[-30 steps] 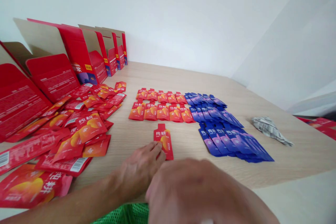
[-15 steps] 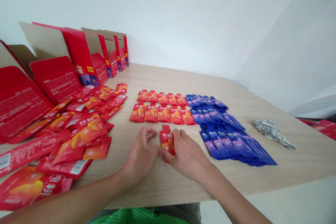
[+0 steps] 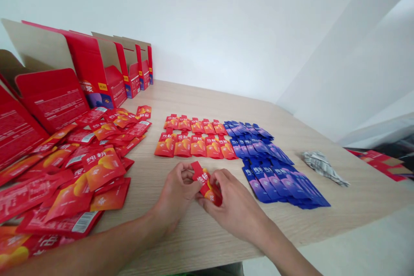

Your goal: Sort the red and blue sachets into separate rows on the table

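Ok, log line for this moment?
left hand: holds red sachet | right hand: holds red sachet | nearby: blue sachets

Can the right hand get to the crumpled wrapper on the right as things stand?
Probably, but not freely: the right hand pinches a red pouch with the left hand, and the blue pouches lie between it and the crumpled wrapper; it could pass over them.

Held sachet [image 3: 205, 181]: red-orange, white lettering. Laid-out sachet rows [image 3: 194, 138]: orange-red; neighbouring sachets [image 3: 274, 164]: blue-purple. Boxes [image 3: 93, 77]: red; table [image 3: 200, 99]: pale wood-grain.
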The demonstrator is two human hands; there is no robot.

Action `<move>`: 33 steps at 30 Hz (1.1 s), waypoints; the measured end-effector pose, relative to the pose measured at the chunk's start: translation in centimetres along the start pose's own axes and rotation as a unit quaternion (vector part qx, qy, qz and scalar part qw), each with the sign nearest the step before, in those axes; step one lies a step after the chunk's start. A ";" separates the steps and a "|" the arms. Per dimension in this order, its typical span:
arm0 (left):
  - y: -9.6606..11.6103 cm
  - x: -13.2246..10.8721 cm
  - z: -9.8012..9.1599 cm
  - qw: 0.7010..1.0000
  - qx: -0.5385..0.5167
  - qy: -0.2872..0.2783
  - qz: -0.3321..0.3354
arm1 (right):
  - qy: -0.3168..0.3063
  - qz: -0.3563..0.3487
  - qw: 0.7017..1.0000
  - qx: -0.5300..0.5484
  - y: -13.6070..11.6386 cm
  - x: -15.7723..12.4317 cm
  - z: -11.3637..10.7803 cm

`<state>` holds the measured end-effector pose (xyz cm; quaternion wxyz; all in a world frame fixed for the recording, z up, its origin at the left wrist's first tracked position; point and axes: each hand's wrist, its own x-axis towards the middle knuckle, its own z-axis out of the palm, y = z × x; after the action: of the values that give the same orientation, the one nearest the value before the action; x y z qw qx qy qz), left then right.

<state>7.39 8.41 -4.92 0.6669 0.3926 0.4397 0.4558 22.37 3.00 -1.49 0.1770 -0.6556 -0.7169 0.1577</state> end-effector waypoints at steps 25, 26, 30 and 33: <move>-3.6 -0.5 -1.3 0.984 0.048 -0.139 0.100 | 0.037 0.208 0.958 -0.196 7.6 25.4 -5.3; -3.5 -0.6 -1.3 0.982 0.057 -0.145 0.106 | 0.032 0.209 0.958 -0.195 7.6 25.7 -5.0; -3.1 -0.9 -1.2 0.976 0.083 -0.163 0.121 | 0.020 0.218 0.956 -0.197 7.6 26.3 -4.2; -3.2 -0.9 -1.3 0.973 0.093 -0.169 0.126 | 0.020 0.221 0.954 -0.202 7.5 26.4 -3.8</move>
<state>6.84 6.80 -8.08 0.6292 0.5767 0.3083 0.4201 28.71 29.96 -0.36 0.0157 -0.8226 -0.5676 0.0316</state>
